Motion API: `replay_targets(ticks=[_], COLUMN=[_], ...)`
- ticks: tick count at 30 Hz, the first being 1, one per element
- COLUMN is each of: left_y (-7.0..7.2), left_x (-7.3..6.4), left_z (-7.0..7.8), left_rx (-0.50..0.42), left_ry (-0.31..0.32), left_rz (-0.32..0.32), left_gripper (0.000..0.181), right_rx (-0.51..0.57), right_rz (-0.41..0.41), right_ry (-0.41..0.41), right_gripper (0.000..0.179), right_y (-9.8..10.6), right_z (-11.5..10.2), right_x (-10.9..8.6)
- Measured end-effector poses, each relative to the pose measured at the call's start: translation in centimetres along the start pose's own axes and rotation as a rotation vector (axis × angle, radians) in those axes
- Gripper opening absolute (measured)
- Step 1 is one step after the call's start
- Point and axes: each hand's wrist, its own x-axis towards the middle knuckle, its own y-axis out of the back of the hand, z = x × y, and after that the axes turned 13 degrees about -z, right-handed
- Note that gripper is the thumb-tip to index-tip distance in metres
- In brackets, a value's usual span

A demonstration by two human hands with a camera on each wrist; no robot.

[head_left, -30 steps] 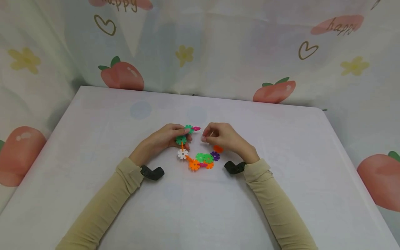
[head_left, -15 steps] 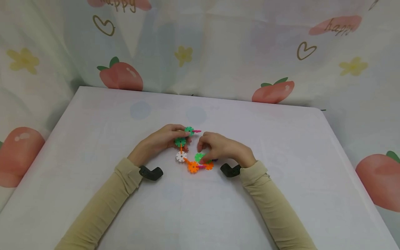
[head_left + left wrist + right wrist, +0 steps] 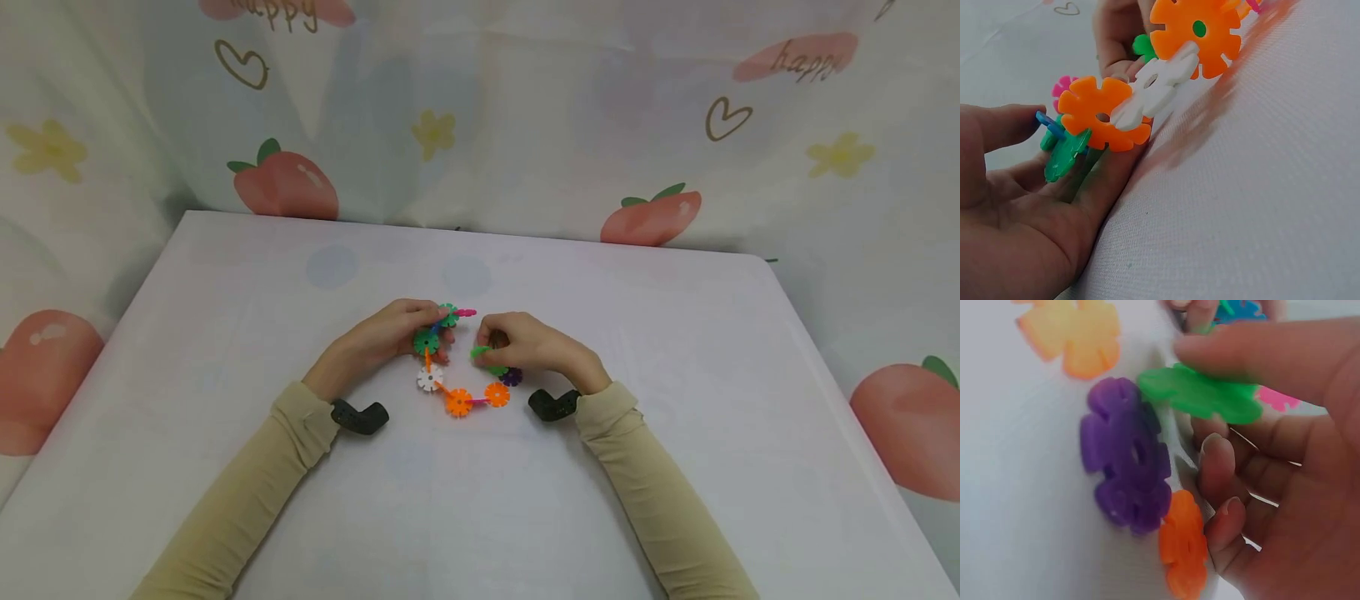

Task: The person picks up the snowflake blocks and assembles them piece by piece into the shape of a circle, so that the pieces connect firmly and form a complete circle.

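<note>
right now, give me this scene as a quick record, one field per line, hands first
left hand: holds the chain of slotted flower discs by its upper part, thumb at the blue disc
right hand: pinches a bright green disc
chain end, far side: pink disc
chain middle: white disc between orange ones
near right hand: purple disc, orange disc
surface: white-covered table
backdrop: peach-print cloth
</note>
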Motion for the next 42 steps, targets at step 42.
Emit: replay_targets(ticks=[42], left_y=[-0.5], left_x=[0.0], left_z=[0.1], left_rx=[0.051], left_ry=[0.020], left_rz=[0.020], left_gripper=[0.036], right_rx=[0.519], right_rz=[0.170], right_ry=[0.089], right_gripper=[0.025], right_y=[0.4], right_z=[3.3], right_x=[0.0])
